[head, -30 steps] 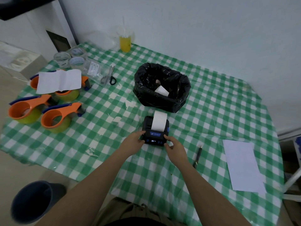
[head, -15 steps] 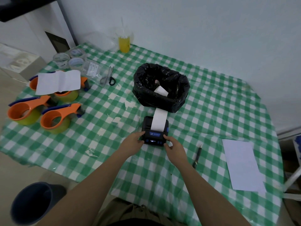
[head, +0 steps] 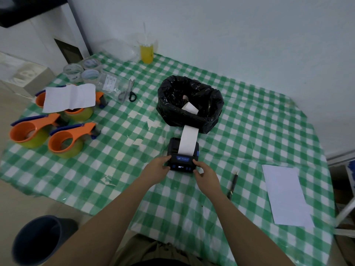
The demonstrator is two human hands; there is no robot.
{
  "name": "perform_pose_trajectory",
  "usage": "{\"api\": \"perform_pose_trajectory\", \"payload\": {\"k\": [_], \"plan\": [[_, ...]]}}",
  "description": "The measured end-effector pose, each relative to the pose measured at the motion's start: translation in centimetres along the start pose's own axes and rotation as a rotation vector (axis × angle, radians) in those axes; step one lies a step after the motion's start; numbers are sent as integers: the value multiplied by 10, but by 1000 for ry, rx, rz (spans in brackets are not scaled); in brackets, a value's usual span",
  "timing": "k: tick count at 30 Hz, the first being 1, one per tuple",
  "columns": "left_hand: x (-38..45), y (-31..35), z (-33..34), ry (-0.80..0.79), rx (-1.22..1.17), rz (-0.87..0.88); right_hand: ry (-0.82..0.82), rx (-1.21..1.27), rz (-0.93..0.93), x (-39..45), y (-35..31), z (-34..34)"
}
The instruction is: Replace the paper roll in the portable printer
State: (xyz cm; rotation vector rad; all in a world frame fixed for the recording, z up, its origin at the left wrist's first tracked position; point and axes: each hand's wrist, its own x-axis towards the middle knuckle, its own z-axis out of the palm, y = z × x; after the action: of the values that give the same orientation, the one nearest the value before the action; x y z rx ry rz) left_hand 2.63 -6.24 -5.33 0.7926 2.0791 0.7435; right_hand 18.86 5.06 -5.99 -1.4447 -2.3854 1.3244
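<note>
A small black portable printer (head: 181, 162) with a blue front panel sits on the green checked tablecloth (head: 249, 131). A white paper strip (head: 188, 139) comes out of its top and reaches back to the black bag. My left hand (head: 156, 167) grips the printer's left side. My right hand (head: 205, 172) touches its right front corner, thumb on top. Behind it stands a black plastic-lined bin (head: 211, 120) with a white paper roll (head: 190, 108) inside.
Three orange tape dispensers (head: 65, 138) and a white sheet (head: 70, 97) lie at the left, with tape rolls (head: 84, 71), scissors (head: 130, 92) and a yellow drink cup (head: 147, 52) behind. A pen (head: 232, 184) and white paper (head: 286, 194) lie right. A dark bucket (head: 36, 240) stands on the floor.
The paper strip has grown longer out of the printer, now reaching the black bin. Both hands stay on the printer.
</note>
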Motion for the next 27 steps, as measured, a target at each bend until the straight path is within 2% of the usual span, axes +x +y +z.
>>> {"api": "perform_pose_trajectory", "payload": {"k": [25, 27], "plan": [[-3, 8, -5, -5, -24, -31, -4, 35, 9, -1, -15, -8], [-4, 16, -9, 26, -50, -32, -49, 58, 41, 3, -23, -15]]}}
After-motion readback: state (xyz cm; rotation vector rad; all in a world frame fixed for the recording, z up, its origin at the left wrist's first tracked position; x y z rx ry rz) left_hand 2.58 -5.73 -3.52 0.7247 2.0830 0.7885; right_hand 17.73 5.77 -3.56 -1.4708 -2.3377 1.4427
